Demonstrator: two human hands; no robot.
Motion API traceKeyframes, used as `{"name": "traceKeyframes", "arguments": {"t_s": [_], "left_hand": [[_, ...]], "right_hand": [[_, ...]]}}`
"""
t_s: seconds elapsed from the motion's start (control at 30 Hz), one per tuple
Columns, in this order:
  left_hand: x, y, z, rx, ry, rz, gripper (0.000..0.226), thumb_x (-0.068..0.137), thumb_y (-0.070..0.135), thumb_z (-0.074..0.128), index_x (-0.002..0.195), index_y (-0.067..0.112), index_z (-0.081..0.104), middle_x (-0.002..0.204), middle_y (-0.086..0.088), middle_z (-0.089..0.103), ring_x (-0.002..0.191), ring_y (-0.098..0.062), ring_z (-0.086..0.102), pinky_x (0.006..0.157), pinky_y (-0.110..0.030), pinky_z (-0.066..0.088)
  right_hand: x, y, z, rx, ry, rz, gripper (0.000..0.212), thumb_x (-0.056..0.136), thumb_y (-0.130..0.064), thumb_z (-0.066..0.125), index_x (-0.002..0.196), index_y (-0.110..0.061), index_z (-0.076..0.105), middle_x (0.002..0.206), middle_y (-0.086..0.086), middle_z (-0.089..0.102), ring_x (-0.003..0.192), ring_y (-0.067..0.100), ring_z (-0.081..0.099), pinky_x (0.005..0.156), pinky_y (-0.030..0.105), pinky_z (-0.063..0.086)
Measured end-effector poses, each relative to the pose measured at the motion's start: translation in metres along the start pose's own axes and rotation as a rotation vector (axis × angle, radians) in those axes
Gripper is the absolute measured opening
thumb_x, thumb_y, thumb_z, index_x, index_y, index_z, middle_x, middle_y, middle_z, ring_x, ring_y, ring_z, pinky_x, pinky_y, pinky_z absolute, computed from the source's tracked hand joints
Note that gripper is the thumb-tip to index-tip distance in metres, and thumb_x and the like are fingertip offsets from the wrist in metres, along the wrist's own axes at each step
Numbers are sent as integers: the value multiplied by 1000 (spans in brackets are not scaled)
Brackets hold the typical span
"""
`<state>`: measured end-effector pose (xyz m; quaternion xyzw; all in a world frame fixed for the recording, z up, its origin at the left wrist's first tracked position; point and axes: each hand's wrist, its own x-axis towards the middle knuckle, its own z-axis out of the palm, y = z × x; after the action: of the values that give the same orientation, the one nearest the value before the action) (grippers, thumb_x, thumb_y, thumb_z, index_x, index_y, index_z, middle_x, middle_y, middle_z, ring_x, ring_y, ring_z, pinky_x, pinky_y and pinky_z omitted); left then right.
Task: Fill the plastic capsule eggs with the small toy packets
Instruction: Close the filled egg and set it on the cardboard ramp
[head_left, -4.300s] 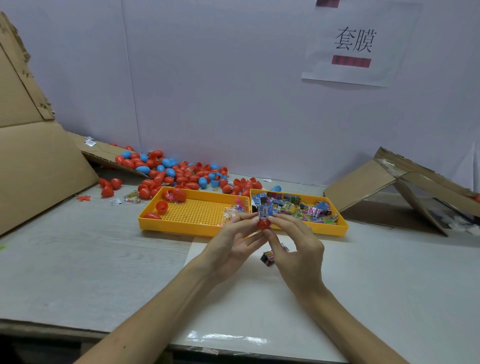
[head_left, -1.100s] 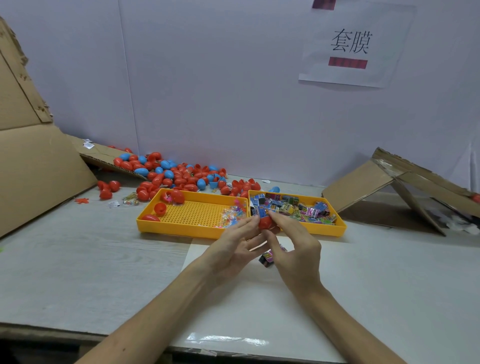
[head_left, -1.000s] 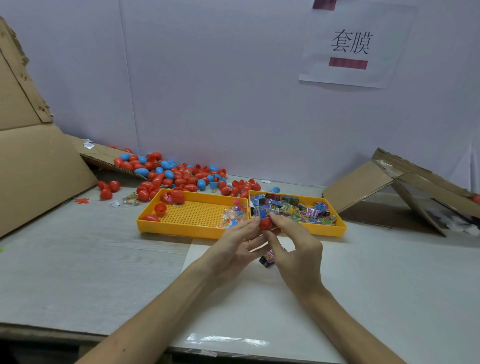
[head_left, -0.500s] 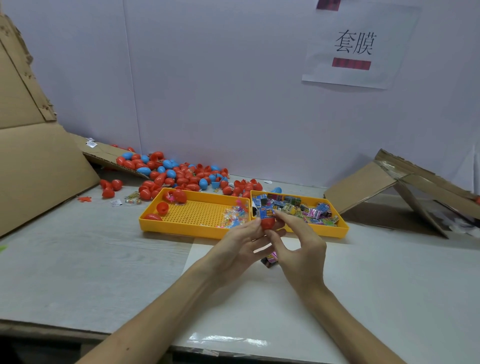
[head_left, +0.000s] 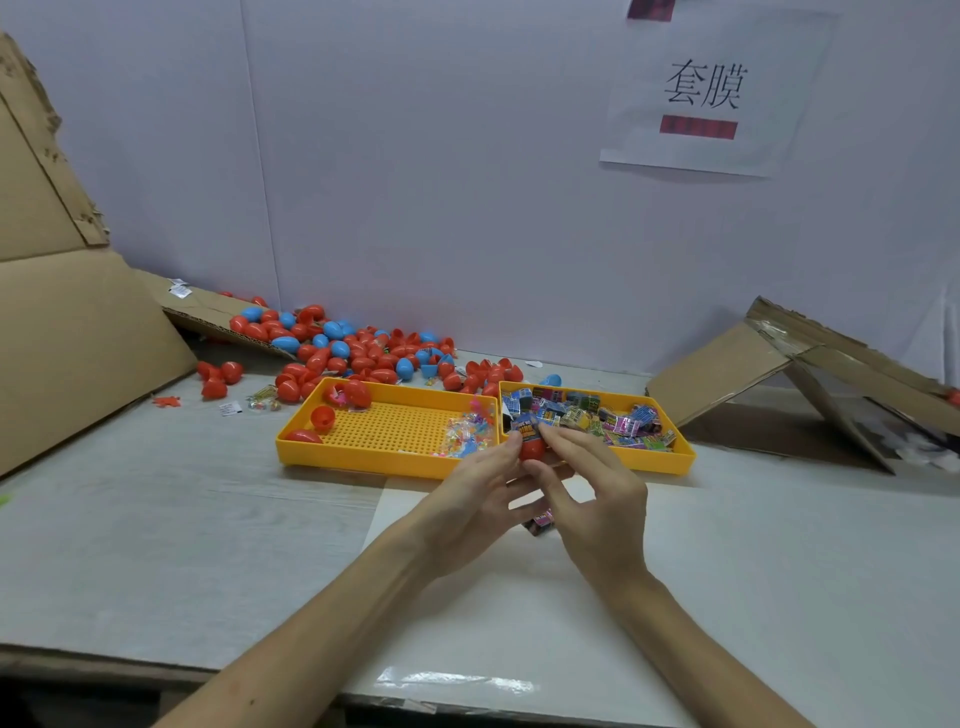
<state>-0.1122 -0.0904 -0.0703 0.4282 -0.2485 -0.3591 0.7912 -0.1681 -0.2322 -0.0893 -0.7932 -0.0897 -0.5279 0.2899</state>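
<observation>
My left hand and my right hand meet just in front of the two yellow trays, and together they pinch a red capsule egg half at the fingertips. A blue toy packet sticks up out of that half. The right tray holds several colourful toy packets. In the left tray lie red egg halves and small clear bagged toys. One packet lies on the table under my hands.
A heap of red and blue capsule eggs lies behind the trays against the white wall. Cardboard sheets lean at the left and right. A white sheet covers the table in front of me.
Both hands stay together on the red egg half with only small finger shifts. The packet keeps standing in the half.
</observation>
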Motion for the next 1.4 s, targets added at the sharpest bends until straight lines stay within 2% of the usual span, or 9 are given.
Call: {"name": "traceKeyframes", "arguments": {"t_s": [0.17,0.43,0.57,0.7,0.87,1.03,1.17,1.27,1.4], "left_hand": [[0,-5,1,36,-9,-16,31,101,38,55,111,15,72,128,-14,68,130,-28,58,111,-45,45],[1,2,1,-8,29,-3,43,93,35,65,130,13,67,130,-9,68,124,-22,62,113,-43,44],[3,4,-1,31,136,58,33,92,32,69,122,16,71,117,-5,73,110,-16,68,92,-30,53],[4,4,-2,93,277,148,46,78,28,77,121,15,69,105,-6,75,97,-19,74,79,-28,56],[5,1,0,148,301,175,51,71,14,81,122,10,71,123,-21,65,106,-29,72,83,-32,59],[3,4,1,73,223,164,45,83,15,74,127,9,68,120,-17,69,107,-27,71,89,-34,58],[3,5,0,40,192,143,33,99,14,57,131,11,65,121,-14,72,112,-28,70,90,-32,58],[3,4,0,53,205,148,30,99,12,59,128,12,66,120,-11,73,111,-28,71,85,-29,59],[4,3,-1,43,227,145,33,93,15,66,125,11,66,117,-11,74,109,-28,72,80,-28,59]], "right_hand": [[-3,8,-2,6,50,15,26,83,-8,76,108,-2,77,103,3,74,97,13,68,88,26,56],[1,0,-3,16,6,51,30,87,-17,72,116,-9,75,113,-6,71,107,6,65,94,22,51],[2,2,-4,40,-23,74,29,87,-12,75,115,-10,74,110,-3,73,105,6,66,93,21,52],[3,-1,-4,136,-64,175,30,91,-15,67,121,-20,68,109,-9,69,94,6,68,80,17,54],[4,-4,-3,185,-116,197,32,94,-19,62,124,-27,64,110,-13,68,86,7,69,73,14,53],[6,-3,-5,151,-109,171,30,93,-15,66,120,-30,65,104,-18,66,85,7,68,71,17,56],[6,0,-4,154,-85,203,28,93,-18,64,119,-26,67,105,-17,66,85,6,68,71,17,55],[6,3,-6,140,-48,181,29,93,-10,69,120,-19,68,109,-9,67,90,5,67,71,17,55],[5,4,-7,21,16,71,20,90,-17,71,107,-8,74,105,3,66,96,5,62,74,9,50]]}}
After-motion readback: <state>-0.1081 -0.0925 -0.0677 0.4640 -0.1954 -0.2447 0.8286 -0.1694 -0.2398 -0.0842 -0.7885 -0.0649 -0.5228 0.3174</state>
